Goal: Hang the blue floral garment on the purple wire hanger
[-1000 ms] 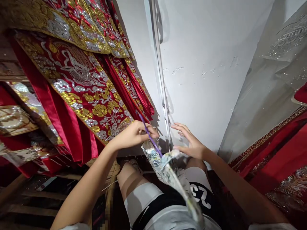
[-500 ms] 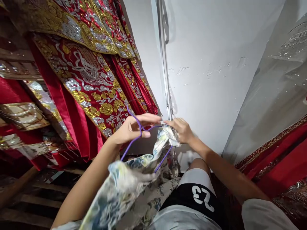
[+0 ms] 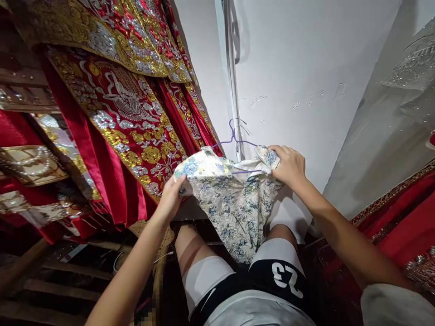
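Observation:
A floral garment [image 3: 234, 203], pale with blue and yellow flowers, hangs spread in front of my legs on a purple hanger [image 3: 222, 143]. The hanger's hook points up and away from me, and its lower bar shows through the neck opening. My left hand [image 3: 172, 194] grips the garment's left shoulder, thumb on top of the cloth. At the opposite shoulder my right hand [image 3: 288, 165] is closed on the bunched fabric near the hanger's end. Cloth covers both ends of the hanger.
Red garments embroidered in gold and silver [image 3: 136, 113] hang at left. A white wall [image 3: 288, 68] with a metal pole [image 3: 232, 81] stands ahead. Clear plastic [image 3: 384, 117] covers something at right, above red cloth [image 3: 404, 217]. Wooden slats [image 3: 61, 290] lie low at left.
My left hand has let go of the hanger and now holds the garment's left shoulder. The hanger has turned hook-up, and my right hand has moved right, stretching the garment between both hands.

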`<state>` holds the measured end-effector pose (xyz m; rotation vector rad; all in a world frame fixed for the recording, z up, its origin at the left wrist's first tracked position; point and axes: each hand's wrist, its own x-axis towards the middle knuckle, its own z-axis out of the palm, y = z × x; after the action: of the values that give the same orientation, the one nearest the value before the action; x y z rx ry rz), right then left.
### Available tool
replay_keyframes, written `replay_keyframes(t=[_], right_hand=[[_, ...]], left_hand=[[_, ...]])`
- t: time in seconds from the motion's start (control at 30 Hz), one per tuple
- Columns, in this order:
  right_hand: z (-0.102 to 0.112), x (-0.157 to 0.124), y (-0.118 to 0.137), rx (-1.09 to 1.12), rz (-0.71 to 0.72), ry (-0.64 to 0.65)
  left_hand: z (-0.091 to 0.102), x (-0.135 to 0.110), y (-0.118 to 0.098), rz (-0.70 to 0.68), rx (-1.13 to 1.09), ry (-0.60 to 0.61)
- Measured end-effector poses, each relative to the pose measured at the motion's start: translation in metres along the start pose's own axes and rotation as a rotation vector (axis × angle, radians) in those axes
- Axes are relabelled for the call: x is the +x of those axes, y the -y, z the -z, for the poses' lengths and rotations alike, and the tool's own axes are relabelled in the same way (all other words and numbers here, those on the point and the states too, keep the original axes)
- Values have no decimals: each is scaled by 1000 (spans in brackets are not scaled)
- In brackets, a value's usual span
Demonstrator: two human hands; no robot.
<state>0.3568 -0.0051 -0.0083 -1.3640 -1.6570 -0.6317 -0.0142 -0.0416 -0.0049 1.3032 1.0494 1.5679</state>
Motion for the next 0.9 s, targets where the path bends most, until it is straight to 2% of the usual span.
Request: replay_keyframes(t=[0.07, 0.17, 0.27, 0.37, 0.43, 0.5, 0.57, 0.63, 0.67, 0.7, 0.8, 0.9], right_hand=[[0, -16, 2, 0, 4, 25], [-4, -41, 6, 5, -13, 96], [-10, -59, 15, 7, -64, 180], [-16, -70, 31, 154, -61, 288], [-20, -79, 43, 395, -28, 380], [-29, -93, 56, 657, -65, 394], [-43, -115, 69, 813, -257, 262], [-62, -143, 83, 827, -534, 103], [-72, -158, 89, 818, -635, 100], [-81, -171, 95, 798, -687, 150], [-97, -196, 103, 689, -711, 401], [-95, -201, 95, 643, -693, 561]], left_hand=[[-10, -9, 29, 41, -81, -68], [-26, -34, 86, 86, -158, -191], [-45, -65, 142, 143, -118, -143], [-62, -91, 179, 192, -106, -139], [-69, -105, 192, 205, -146, -157], [-70, -117, 197, 228, -170, -169], [-68, -128, 199, 250, -179, -183], [-65, -137, 200, 260, -198, -196], [-63, -140, 200, 265, -211, -199], [-62, -141, 201, 269, -219, -198], [-56, -142, 209, 276, -185, -241], [-51, -143, 218, 184, -41, -504]])
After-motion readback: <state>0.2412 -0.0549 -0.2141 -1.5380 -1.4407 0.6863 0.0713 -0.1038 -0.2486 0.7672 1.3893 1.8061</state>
